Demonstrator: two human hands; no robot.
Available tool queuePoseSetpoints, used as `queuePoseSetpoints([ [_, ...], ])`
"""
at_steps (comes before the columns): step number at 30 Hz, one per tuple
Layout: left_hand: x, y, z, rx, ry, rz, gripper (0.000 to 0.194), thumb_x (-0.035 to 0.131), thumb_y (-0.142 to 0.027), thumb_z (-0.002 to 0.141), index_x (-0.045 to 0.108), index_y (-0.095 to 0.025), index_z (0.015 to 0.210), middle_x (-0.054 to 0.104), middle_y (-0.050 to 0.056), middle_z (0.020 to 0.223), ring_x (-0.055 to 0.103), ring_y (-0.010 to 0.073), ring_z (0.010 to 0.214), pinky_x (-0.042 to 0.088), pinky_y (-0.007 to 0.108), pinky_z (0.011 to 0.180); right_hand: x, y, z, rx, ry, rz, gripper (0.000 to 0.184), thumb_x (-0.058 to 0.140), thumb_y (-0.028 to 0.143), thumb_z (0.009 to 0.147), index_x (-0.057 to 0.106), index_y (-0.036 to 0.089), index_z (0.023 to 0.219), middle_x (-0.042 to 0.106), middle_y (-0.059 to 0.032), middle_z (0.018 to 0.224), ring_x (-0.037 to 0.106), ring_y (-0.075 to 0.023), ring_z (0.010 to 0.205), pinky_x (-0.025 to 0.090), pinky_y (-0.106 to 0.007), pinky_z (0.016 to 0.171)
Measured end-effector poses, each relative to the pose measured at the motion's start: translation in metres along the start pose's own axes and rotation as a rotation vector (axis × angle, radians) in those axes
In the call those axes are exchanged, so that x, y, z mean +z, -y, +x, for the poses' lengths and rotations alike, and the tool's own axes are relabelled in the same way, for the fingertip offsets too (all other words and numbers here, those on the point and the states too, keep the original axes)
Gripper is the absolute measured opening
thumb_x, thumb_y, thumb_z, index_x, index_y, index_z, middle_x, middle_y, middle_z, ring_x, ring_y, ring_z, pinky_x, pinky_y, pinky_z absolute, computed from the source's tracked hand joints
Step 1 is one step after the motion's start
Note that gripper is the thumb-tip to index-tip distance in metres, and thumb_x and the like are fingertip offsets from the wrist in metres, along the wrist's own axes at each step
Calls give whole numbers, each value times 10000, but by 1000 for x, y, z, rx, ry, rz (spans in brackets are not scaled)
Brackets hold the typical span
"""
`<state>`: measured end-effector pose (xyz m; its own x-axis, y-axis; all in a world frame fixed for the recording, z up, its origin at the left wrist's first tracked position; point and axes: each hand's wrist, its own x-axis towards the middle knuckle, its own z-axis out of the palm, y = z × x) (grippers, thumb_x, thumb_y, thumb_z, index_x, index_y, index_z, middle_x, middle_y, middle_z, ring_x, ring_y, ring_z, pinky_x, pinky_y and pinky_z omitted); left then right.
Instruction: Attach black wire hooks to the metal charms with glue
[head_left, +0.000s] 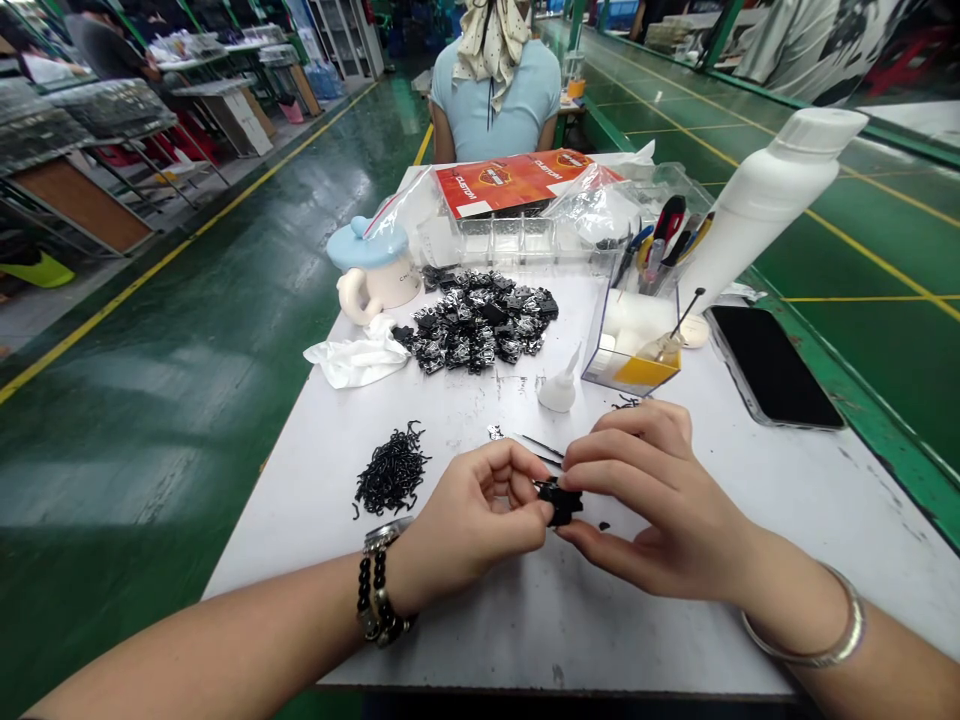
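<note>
Between my two hands, just above the white tabletop, is a small black part (564, 502) with a notched edge. My left hand (487, 500) pinches its left side between thumb and forefinger. The fingertips and thumb of my right hand (652, 490) close on its top and bottom edges from the right. Tweezers (541, 447) lie on the table just beyond my fingers, close to a small silvery piece (495, 432). A heap of thin, bent black pieces (391, 470) rests left of my left hand. Farther back spreads a pile of black and silver parts (484, 322).
Behind the pile stand a lidded mug (382, 275) and clear trays (510, 240) under a red package (517, 182). A crumpled tissue (360, 355), a small dropper bottle (559, 388), a tool holder (634, 340), a white bottle (765, 200) and a phone (776, 365) surround the work area. A person (495, 90) sits ahead.
</note>
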<state>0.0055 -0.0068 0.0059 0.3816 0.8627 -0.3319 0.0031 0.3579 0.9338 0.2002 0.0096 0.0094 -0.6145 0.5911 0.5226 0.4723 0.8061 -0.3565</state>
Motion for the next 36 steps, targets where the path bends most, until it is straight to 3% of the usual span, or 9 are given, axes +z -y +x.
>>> queuePoseSetpoints([
  [3,2,0,-5,129,-45,179,168,643,-165,714,568,-180,864,515,-33,657,410,55,502,338,184,464,0,0,-2,-83,-58,-97,201,684,239,763,564,206,921,673,-6,874,527,-198,863,320,-419,793],
  [9,2,-1,-13,547,-137,544,237,650,-75,676,577,-178,877,540,-25,659,462,60,489,379,180,440,-3,-1,-9,-268,-121,-273,249,692,199,728,602,225,959,692,19,937,523,-195,876,336,-403,725],
  [16,1,0,-15,747,-187,814,193,622,-117,712,594,-178,893,530,-20,580,501,93,497,395,208,444,-8,1,-9,-372,-130,-326,158,640,173,770,637,237,915,662,6,1003,519,-184,884,321,-400,744],
  [20,0,3,-12,907,-219,829,276,594,-70,687,593,-194,934,547,-28,598,475,82,487,355,196,418,-7,6,-12,-323,-175,-277,170,503,118,827,632,210,889,642,-34,1041,520,-197,908,309,-414,775],
  [24,0,4,-11,1057,-214,765,377,577,-11,640,590,-177,978,542,-31,627,424,61,480,320,177,406,-5,7,-13,-357,-208,-306,190,474,127,853,636,221,879,638,-18,1063,520,-172,912,309,-401,777],
  [26,0,3,-11,955,-184,692,359,590,-7,631,587,-174,949,534,-33,630,450,61,494,335,168,415,-3,5,-12,-332,-189,-315,135,535,159,842,633,218,914,658,2,1035,520,-164,905,319,-393,768],
  [27,0,1,-10,838,-159,615,330,596,-16,637,582,-174,926,532,-34,633,461,60,495,348,166,421,-2,4,-10,-304,-187,-311,118,584,187,824,628,210,931,672,9,999,523,-165,893,327,-390,760],
  [32,-2,-4,-1,15,88,-45,168,651,-229,749,541,-171,862,508,-56,578,439,45,417,344,155,384,2,0,-2,-64,-147,-132,213,687,299,752,593,195,912,681,0,823,538,-200,844,332,-414,770],
  [36,-2,-5,5,-212,162,-379,273,739,-289,690,551,-154,834,569,-35,597,479,46,422,338,134,360,0,-1,0,27,-85,7,218,689,302,746,581,199,905,663,-11,815,523,-212,852,329,-421,782],
])
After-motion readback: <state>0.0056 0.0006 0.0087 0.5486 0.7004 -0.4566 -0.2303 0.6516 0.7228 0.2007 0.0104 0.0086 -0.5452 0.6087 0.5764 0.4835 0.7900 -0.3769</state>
